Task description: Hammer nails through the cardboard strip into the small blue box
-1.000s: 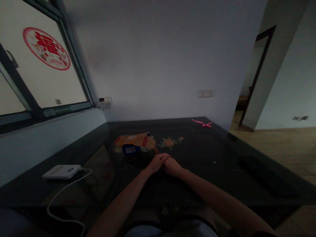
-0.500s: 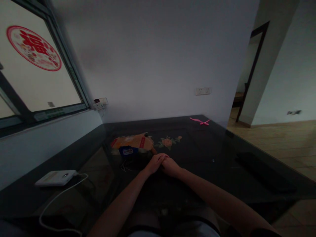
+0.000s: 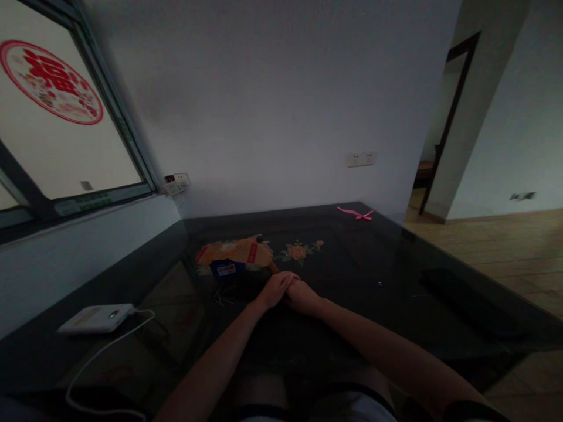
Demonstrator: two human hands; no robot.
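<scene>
1. Orange-and-tan packet (image 3: 237, 251), red-labelled: on the desk (image 3: 352, 258), ahead and leftward of the left hand (image 3: 277, 287), beside a blue box (image 3: 227, 268); an outward arm sweep could shove both.
2. Right hand (image 3: 304, 296): clasped with the left; any contents cannot be made out.
3. Brown stick (image 3: 273, 268): just beside the left fingers; might roll if nudged.
4. White power bank (image 3: 94, 318): cable (image 3: 97, 352) passing the near edge; a snag could drag it off.

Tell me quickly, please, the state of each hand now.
Left hand: closed, clasped with the right; no held object visible.
Right hand: closed, clasped with the left; no held object visible.
</scene>
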